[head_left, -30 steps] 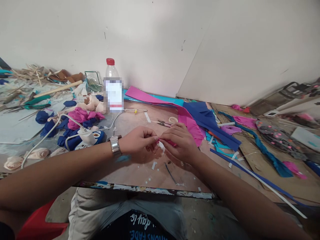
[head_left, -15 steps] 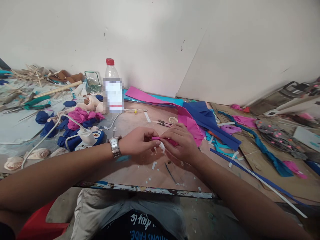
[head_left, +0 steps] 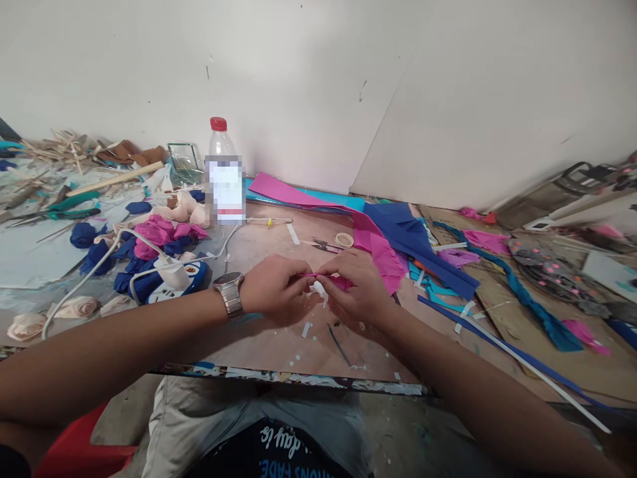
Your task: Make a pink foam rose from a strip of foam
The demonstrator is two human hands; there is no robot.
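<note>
With the hands as the clock's centre, a small white rectangular slip [head_left: 306, 330] lies on the table at six o'clock, and a thin dark strip [head_left: 339, 343] at five. At the centre, the left hand [head_left: 276, 289], below a silver metal-banded watch [head_left: 231, 294], pinches one end of a narrow, twisted magenta strip of thin material [head_left: 312, 274], thumb and forefinger closed on it. The right hand [head_left: 359, 285] pinches the other end, fingers curled, with more magenta showing at its palm. At nine o'clock sits a blue-and-white power socket [head_left: 192, 275]. Dark metal snips [head_left: 326, 246] lie just beyond at twelve, a pale round ring [head_left: 344, 240] at one. Farther, toward ten, stands a clear red-capped plastic bottle [head_left: 222, 143].
</note>
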